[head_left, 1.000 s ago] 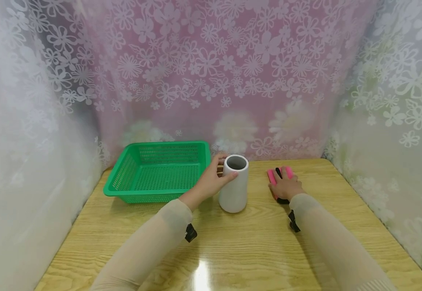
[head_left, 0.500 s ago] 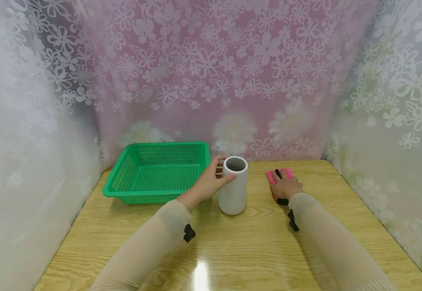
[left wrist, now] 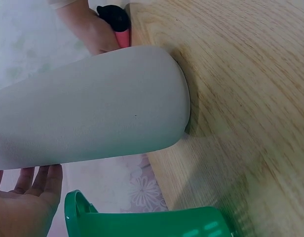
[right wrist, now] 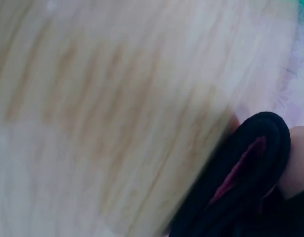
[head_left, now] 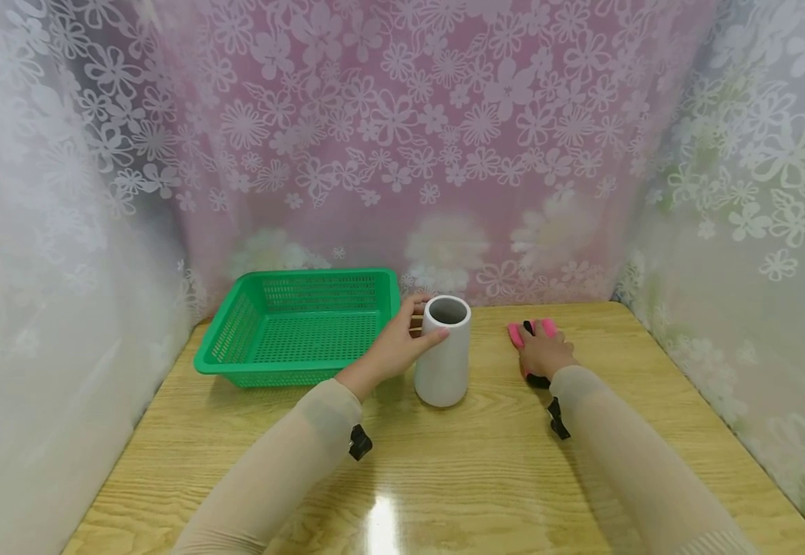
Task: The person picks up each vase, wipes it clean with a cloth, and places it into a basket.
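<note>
A tall white vase (head_left: 442, 368) stands upright on the table, right of the green basket. My left hand (head_left: 394, 344) holds it near the rim, thumb across the front and fingers round the left and back. In the left wrist view the vase (left wrist: 102, 106) fills the middle, with the fingertips of my left hand (left wrist: 26, 210) against its side. Farther right, my right hand (head_left: 544, 354) grips a pink and black folded fabric item (head_left: 516, 336) from above. The right wrist view shows its thick black fold (right wrist: 268, 131) with pink inside; most of those fingers are hidden there.
The green plastic basket (head_left: 291, 370) with slotted walls stands at the back left, behind my left forearm. A wooden table (head_left: 472, 478) carries everything. Flowered curtains (head_left: 402, 139) close off the back and both sides.
Both hands stay almost where they were. The right fingers look slightly more drawn in on the fabric item. The vase has not visibly moved on the table.
</note>
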{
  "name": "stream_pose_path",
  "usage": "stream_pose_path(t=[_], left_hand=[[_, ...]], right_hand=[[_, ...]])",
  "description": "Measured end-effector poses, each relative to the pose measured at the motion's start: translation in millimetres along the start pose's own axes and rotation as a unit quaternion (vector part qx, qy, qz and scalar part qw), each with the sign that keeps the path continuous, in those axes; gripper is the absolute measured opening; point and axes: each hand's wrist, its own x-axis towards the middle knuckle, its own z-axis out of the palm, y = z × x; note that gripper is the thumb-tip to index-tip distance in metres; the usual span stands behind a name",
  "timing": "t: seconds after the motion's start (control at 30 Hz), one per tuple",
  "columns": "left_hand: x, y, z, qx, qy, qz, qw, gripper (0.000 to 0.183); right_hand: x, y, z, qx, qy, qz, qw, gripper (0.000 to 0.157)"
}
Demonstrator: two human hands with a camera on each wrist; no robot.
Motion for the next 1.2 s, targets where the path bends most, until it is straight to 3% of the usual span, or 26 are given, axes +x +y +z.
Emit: stream_pose_path(t=[0.13,0.27,0.37,0.5,0.57,0.8,1.07,1.2], left_hand=[[-0.2,0.3,0.4,-0.001,0.0,0.0,1.0,0.07],[-0.7,1.2,1.1,-0.004,-0.002,0.001,1.0,0.069],[-1.1,2.2,1.3,-0.006,-0.003,-0.001,1.0,0.068],[-3.6,7.3,0.6,-0.012,-0.004,-0.006,0.9999,0.068],[-3.9,7.5,0.8,-0.015,-0.005,-0.007,0.9998,0.069],[-2.8,2.7,1.7,-0.023,0.0,-0.005,0.9997,0.067],[-2.9,5.0,2.1,-0.028,-0.006,-0.01,0.9996,0.069],[-9.7,21.8,-0.7,-0.026,-0.015,-0.014,0.9994,0.068]], right_hand=[[-3.2,-0.2,-5.1,0.002,0.001,-0.017,1.0,0.076],[-7.4,-1.0,-14.4,-0.003,-0.009,-0.03,1.0,0.073],[-9.3,-1.6,-22.2,-0.014,-0.023,-0.04,0.999,0.067],[-13.3,-3.8,-33.0,-0.054,-0.027,-0.095,0.994,0.045],[-16.9,-4.3,-39.0,-0.063,-0.034,-0.119,0.99,0.042],[-35.9,-3.1,-59.1,0.027,-0.093,-0.133,0.986,0.048],[-59.3,-6.0,-83.9,0.06,-0.076,-0.162,0.982,0.046],[-72.3,-12.5,-97.7,0.066,-0.058,-0.18,0.98,0.042]])
